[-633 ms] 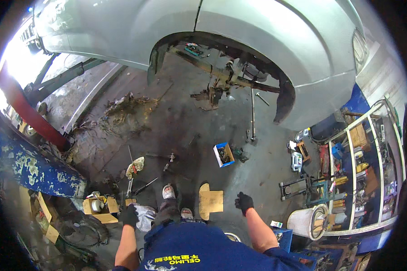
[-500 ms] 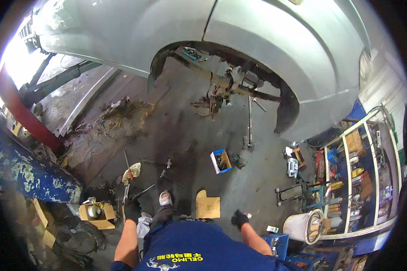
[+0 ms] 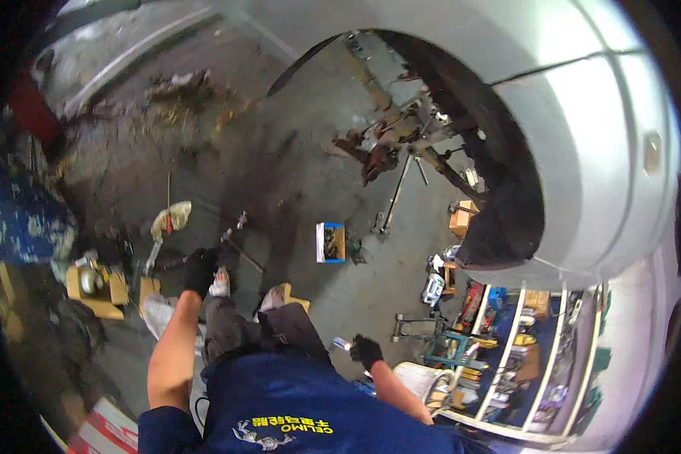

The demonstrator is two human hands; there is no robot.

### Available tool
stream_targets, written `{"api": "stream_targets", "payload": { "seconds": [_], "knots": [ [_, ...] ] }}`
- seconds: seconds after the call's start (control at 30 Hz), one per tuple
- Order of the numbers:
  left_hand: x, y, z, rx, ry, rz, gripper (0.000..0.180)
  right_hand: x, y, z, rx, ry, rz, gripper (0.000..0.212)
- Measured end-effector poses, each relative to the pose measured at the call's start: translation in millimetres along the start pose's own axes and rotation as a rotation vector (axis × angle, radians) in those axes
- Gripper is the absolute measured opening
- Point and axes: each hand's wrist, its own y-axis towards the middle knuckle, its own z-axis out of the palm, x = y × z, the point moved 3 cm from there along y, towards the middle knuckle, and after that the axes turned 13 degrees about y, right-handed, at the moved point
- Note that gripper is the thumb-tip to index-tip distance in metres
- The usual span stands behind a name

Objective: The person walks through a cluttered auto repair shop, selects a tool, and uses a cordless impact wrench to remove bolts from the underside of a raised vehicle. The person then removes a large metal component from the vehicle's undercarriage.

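Left hand [image 3: 199, 271], right hand [image 3: 365, 352]: two, black-gloved, grips unclear. Beside right, one small white packet [image 3: 342, 343]; ahead, one rectangular cardboard box [image 3: 321, 242].

- The left grip [image 3: 199, 271], a black-gloved hand, hangs just beside a sandaled foot [image 3: 219, 283]; whether it holds anything is unclear.
- The right grip [image 3: 366, 352], also black-gloved, is beside a small pale packet [image 3: 342, 343]; contact is unclear.
- A blue-and-white box [image 3: 321, 244] of dark parts sits on the floor [image 3: 295, 170].
- A pale rag [image 3: 175, 216] lies left of it.
- A silver car body [image 3: 575, 204] overhangs the upper right.
- A white-framed shelf [image 3: 502, 356] stands at lower right.
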Motion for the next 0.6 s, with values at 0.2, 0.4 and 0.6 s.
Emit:
{"api": "stream_targets", "payload": {
  "seconds": [0.2, 0.4, 0.6],
  "knots": [
    [-23, -35, 61, -0.025, -0.36, -0.338, 0.025, -33, 132, -69, 0.07, 0.856, 0.438, 0.029],
    [-4, -53, 143, 0.102, -0.507, -0.662, 0.031, -55, 247, -37, 0.186, 0.989, 0.609, 0.033],
    [86, 21, 258, 0.122, -0.229, -0.231, 0.033, -145, 350, 105, 0.212, 0.362, 0.124, 0.031]
  ]
}}
